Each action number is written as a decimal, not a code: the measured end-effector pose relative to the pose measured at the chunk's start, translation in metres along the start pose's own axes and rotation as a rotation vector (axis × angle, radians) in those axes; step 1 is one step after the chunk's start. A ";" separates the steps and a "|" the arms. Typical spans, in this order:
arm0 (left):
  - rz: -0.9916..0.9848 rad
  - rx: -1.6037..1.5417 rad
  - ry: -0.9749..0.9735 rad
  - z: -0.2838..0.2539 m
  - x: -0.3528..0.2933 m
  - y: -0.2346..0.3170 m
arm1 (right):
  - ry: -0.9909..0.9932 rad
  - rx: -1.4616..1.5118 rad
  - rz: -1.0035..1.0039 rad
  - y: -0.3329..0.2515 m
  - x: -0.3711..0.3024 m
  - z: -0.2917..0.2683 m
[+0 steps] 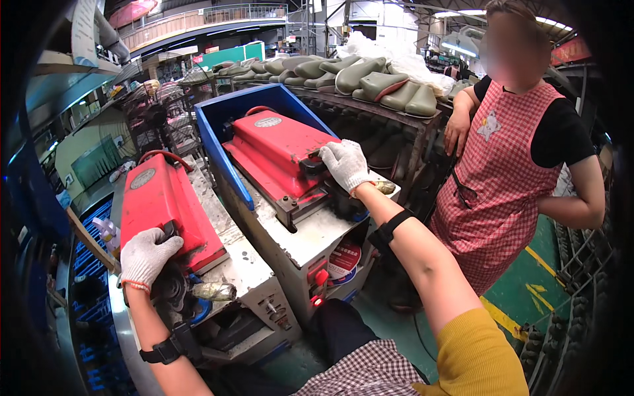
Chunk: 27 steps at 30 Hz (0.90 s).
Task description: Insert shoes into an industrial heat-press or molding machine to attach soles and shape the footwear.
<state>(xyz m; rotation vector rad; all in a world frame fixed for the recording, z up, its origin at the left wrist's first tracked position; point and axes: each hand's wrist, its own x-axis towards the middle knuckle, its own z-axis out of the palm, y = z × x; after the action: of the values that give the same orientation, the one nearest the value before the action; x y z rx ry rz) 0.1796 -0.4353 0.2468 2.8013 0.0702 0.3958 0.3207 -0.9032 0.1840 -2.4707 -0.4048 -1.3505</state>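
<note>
Two red metal machine covers stand side by side in front of me. On the front end of the left red cover (pixel 191 224), my left hand (pixel 150 256), in a white knit glove, is closed around a black handle (pixel 172 229). My right hand (pixel 345 165), gloved the same way, grips the black handle (pixel 312 168) of the right red cover (pixel 277 138). That cover lies within a blue surround (pixel 228 168). Below each hand, a wrapped stubby lever sticks out: the left lever (pixel 214 291) and the right lever (pixel 384 187).
Olive rubber shoes (pixel 360 76) are piled on a rack (pixel 403 113) behind the machines. A person in a red checked apron (pixel 492 152) stands close on my right. Metal shelving (pixel 574 264) lines the far right; a fan (pixel 155 112) stands back left.
</note>
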 end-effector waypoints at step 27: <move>0.011 0.022 0.021 0.003 0.002 -0.004 | -0.030 -0.008 0.034 -0.003 0.000 -0.002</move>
<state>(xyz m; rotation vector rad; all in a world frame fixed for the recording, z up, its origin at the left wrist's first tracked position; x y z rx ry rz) 0.1821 -0.4324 0.2428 2.8204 0.0637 0.4300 0.3183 -0.9011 0.1855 -2.4958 -0.3633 -1.3063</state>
